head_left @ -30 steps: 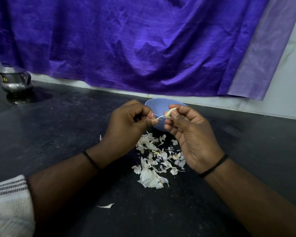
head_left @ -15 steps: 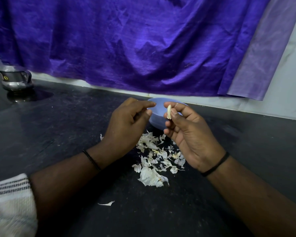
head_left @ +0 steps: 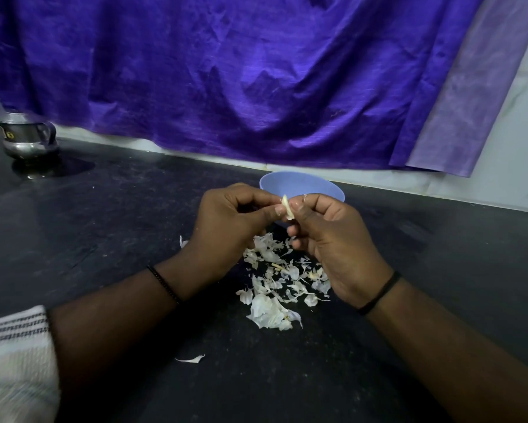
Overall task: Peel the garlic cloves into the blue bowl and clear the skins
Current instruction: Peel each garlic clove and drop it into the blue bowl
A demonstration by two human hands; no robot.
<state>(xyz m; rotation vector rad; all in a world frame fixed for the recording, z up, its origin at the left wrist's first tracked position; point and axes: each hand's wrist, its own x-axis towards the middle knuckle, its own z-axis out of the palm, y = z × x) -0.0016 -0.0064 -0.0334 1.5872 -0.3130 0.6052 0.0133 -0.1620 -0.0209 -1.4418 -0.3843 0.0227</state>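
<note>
The person's forearms are bare nearly to the elbow, and each wrist wears a thin black band: a beaded one on the left wrist [head_left: 164, 284], toward seven o'clock from the left hand [head_left: 226, 227], and a smooth plain one on the right wrist [head_left: 380, 293], toward five o'clock from the right hand [head_left: 335, 245]. At the eight o'clock corner of the view a white sleeve [head_left: 15, 358] with several narrow dark stripes across its hem covers the left upper arm.

Home kitchen, black stone counter [head_left: 104, 227], steel jug [head_left: 27, 137]
</note>
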